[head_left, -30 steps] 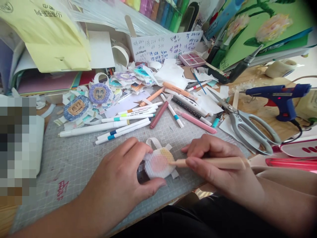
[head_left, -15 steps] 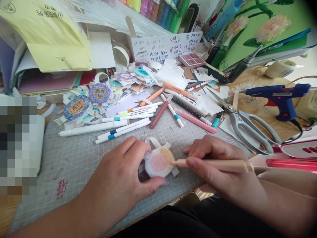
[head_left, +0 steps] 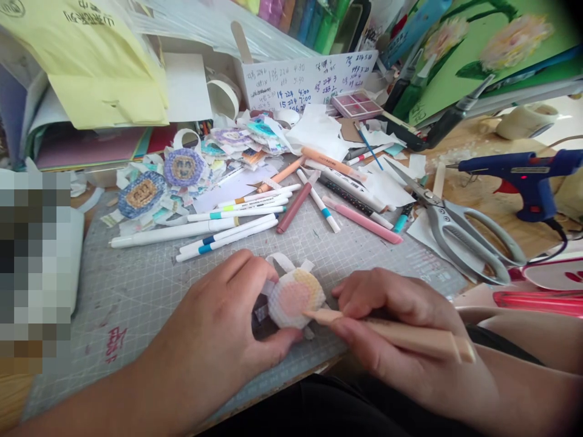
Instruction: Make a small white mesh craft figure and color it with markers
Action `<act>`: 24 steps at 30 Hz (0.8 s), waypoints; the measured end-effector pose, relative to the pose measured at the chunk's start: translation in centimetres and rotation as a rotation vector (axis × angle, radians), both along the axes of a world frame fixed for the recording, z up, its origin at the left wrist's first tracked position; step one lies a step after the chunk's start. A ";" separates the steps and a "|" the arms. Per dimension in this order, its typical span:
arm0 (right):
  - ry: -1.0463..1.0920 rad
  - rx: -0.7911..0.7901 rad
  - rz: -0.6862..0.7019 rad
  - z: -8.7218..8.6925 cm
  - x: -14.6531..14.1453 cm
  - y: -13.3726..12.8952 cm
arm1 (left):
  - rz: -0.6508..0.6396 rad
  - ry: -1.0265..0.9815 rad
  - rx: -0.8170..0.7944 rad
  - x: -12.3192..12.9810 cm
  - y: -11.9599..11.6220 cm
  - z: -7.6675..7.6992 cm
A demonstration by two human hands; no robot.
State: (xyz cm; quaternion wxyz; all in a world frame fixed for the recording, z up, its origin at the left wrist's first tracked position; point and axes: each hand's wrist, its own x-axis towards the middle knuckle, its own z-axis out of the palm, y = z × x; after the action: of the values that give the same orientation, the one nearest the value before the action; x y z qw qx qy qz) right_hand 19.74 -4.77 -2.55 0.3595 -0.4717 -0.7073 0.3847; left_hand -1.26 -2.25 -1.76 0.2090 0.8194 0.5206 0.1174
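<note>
A round, white textured piece (head_left: 294,298) with a pink centre and a yellow patch at its upper right has paper strips sticking out round its edge. My left hand (head_left: 228,315) grips it from the left, fingers above and thumb below. In my right hand (head_left: 396,321) is a peach-coloured marker (head_left: 410,337), held like a pen. Its tip rests on or very close to the lower right of the pink area. Both hands are over the front of the grey cutting mat (head_left: 150,291).
Several markers (head_left: 241,212) lie across the mat beyond my hands. Finished-looking round pieces (head_left: 142,194) and paper scraps are at the back left. Scissors (head_left: 469,233) and a blue glue gun (head_left: 528,176) lie on the right, beside a wooden surface.
The marker's tip has moved down and left, from the yellow patch to the lower edge of the pink area. My right hand has tilted the marker; my left hand keeps its hold.
</note>
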 end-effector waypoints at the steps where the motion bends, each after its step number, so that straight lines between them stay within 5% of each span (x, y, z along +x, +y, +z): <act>1: 0.006 0.006 0.005 0.0 0.0 0.0 | 0.000 0.003 0.002 0.0 0.0 -0.1; 6: -0.004 -0.016 -0.151 0.0 0.4 -0.2 | -0.015 -0.008 0.026 -0.2 0.0 -0.4; 10: -0.017 0.010 0.035 0.0 0.3 -0.3 | -0.014 -0.007 0.035 -0.2 0.0 -0.4; 14: -0.025 -0.009 -0.141 -0.1 0.5 -0.2 | -0.005 -0.009 0.018 -0.2 0.0 -0.4; 19: -0.014 0.061 0.042 0.1 0.5 -0.3 | 0.001 -0.003 0.016 -0.3 -0.1 -0.5; 24: -0.037 0.042 -0.069 -0.1 0.7 -0.5 | -0.002 -0.019 0.028 -0.4 0.0 -0.7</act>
State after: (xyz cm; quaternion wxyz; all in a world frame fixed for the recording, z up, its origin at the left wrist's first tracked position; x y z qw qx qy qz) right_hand 20.41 -5.24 -2.67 0.3693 -0.4950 -0.7052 0.3483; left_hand -1.71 -2.28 -2.49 0.2025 0.8218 0.5159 0.1322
